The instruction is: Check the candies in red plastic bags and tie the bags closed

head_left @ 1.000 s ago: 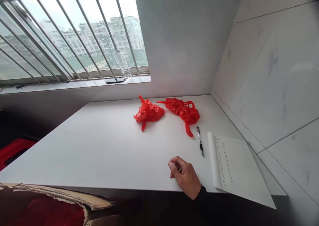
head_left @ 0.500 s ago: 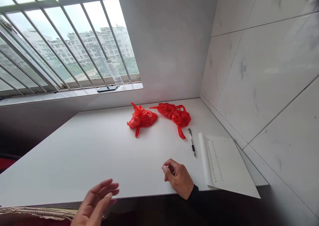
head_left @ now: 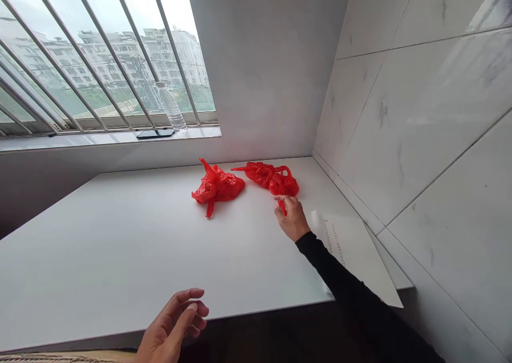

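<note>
My right hand [head_left: 293,217] is stretched out over the table at the right-hand red plastic bag [head_left: 286,180]. Its thumb and forefinger stand apart, with the bag's dangling end seen between them; a firm hold does not show. That bag is crumpled and knotted. A second knotted red plastic bag [head_left: 219,186] lies to its left, apart from both hands. Near the front edge, my left hand [head_left: 172,323] hovers with fingers loosely bent and apart, holding nothing.
An open notebook [head_left: 352,240] lies at the right, partly under my black sleeve, its page overhanging the front edge of the white table [head_left: 132,245]. On the windowsill are a clear bottle [head_left: 171,107] and a phone [head_left: 155,133]. A tiled wall [head_left: 432,139] bounds the right side.
My right hand has moved forward from the table's front to the right-hand red bag, its fingers spreading. The pen is now hidden behind it. My left hand has shifted slightly right.
</note>
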`<state>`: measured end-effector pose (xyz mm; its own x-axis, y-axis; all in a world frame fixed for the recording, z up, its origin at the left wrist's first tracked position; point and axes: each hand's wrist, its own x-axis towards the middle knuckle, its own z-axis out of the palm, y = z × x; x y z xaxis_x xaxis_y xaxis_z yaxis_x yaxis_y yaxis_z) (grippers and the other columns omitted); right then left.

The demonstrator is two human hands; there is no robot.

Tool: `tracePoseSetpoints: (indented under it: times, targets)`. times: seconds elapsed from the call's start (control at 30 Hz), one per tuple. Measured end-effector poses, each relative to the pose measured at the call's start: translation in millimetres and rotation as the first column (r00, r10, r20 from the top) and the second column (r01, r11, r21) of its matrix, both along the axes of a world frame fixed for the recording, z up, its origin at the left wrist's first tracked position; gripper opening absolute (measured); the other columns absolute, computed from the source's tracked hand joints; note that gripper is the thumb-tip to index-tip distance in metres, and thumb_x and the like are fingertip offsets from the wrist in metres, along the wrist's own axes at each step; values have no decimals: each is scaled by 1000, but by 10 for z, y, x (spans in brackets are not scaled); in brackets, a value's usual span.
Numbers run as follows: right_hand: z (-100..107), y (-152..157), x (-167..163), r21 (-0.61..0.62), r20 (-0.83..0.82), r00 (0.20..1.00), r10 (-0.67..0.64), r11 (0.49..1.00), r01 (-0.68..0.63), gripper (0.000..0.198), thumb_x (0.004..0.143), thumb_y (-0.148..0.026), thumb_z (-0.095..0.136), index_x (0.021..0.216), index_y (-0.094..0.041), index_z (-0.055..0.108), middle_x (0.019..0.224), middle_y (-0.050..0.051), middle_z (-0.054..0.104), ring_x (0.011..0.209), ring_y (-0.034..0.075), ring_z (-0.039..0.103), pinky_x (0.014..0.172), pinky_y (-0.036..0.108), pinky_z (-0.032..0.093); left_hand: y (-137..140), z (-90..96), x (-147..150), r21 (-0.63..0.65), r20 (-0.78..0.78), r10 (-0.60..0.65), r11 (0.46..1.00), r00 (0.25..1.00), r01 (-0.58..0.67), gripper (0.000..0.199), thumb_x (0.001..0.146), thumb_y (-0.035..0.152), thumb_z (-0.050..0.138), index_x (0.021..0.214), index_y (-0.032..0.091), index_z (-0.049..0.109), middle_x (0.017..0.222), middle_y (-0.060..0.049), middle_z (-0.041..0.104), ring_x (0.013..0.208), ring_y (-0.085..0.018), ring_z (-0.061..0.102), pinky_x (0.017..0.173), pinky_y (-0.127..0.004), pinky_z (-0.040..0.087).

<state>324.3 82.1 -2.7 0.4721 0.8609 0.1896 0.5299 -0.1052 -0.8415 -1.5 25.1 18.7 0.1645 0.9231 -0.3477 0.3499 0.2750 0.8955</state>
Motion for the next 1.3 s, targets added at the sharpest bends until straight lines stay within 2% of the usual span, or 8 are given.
tracePoseSetpoints:
  times: [0.1, 0.27, 0.43, 0.6, 0.8, 1.0, 1.2, 1.3]
  targets:
    - [-83, 276, 187, -53, 174, 983, -67, 996, 77, 31, 92, -26, 67, 121, -18, 63, 144, 11, 49, 135, 31, 43, 113, 57, 35, -24, -32, -22, 114, -123, -122, 984, 985, 136, 46, 85, 63, 54, 108, 25, 62, 82, -1, 71, 82, -22, 66, 79, -30, 52]
    - [-271, 325, 127, -119, 335, 942, -11, 991, 54, 34, 95, -32, 65, 126, -18, 60, 140, 11, 54, 128, 30, 52, 107, 55, 43, -108, -47, -59, 210, -271, -207, 940, 940, 268, 41, 92, 59, 45, 110, 26, 60, 83, 0, 69, 85, -20, 65, 77, -29, 49]
    - [-260, 202, -82, -124, 417, 906, 66, 992, -15, 39, 96, -32, 64, 131, -18, 57, 141, 11, 53, 130, 30, 51, 108, 54, 42, -92, -31, -108, 248, -322, -209, 923, 923, 296, 39, 94, 55, 40, 108, 26, 61, 82, 0, 69, 80, -19, 65, 71, -28, 50]
    - [-222, 283, -8, -159, 448, 894, 12, 985, 66, 39, 95, -32, 65, 131, -21, 59, 151, 10, 43, 139, 33, 39, 114, 59, 33, -36, -40, -96, 330, -372, -183, 890, 910, 314, 36, 94, 52, 41, 104, 26, 63, 78, 1, 70, 73, -18, 66, 63, -26, 51]
    - [-277, 315, -18, -246, 414, 906, 89, 969, 17, 35, 96, -32, 65, 128, -18, 60, 141, 11, 54, 129, 30, 52, 107, 56, 42, 54, -55, 134, 504, -473, -183, 746, 862, 435, 30, 98, 39, 36, 102, 27, 62, 85, 0, 71, 72, -17, 68, 62, -27, 52]
    - [-204, -200, -552, -265, 278, 915, 293, 939, -220, 43, 95, -25, 58, 134, -6, 58, 143, 19, 54, 136, 29, 48, 116, 43, 37, 132, -312, 26, 533, -662, -115, 623, 741, 572, 29, 101, 28, 33, 114, 26, 59, 99, -1, 72, 80, -19, 71, 69, -33, 54]
    - [111, -929, -1117, -167, -3, 816, 578, 804, -570, 46, 96, -28, 57, 142, -22, 53, 137, 4, 62, 126, 17, 57, 108, 30, 48, 125, -261, -34, 544, -683, -52, 629, 728, 556, 40, 103, 35, 36, 141, 23, 42, 117, -9, 64, 96, -23, 68, 80, -37, 55]
    - [212, -1012, -1193, -59, -47, 797, 602, 795, -604, 41, 97, -20, 53, 138, -27, 54, 123, 2, 66, 115, 16, 62, 102, 32, 51, 90, -238, 24, 488, -697, -130, 634, 705, 599, 38, 101, 35, 40, 136, 23, 47, 114, -9, 64, 92, -24, 67, 82, -41, 53]
